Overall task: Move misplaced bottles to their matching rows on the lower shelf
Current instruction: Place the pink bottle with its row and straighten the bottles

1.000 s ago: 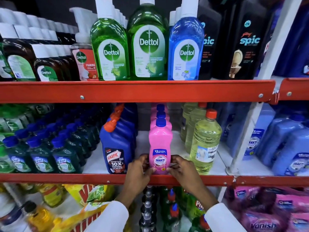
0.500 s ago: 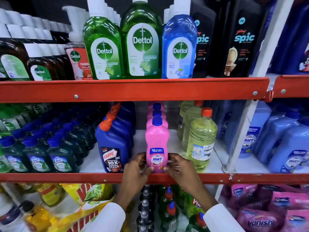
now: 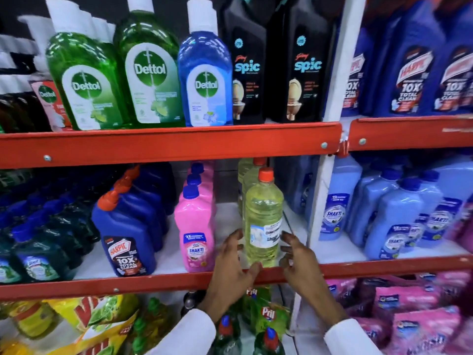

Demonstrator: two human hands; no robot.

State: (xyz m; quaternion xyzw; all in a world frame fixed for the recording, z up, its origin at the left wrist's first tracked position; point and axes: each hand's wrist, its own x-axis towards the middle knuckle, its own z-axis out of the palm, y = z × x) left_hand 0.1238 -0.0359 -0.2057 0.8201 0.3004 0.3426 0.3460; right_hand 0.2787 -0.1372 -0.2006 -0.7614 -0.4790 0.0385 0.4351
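Both hands, left hand (image 3: 234,262) and right hand (image 3: 298,257), flank the yellow bottle (image 3: 263,219), fingers (image 3: 231,239) spread open and not gripping, seemingly to square it between them.

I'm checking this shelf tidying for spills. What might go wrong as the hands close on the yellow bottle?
The tall clear yellow bottle with the orange cap stands at the red shelf lip, so a nudge from the left hand or right hand might tip it off. It might also knock the pink Shakti bottle beside it.
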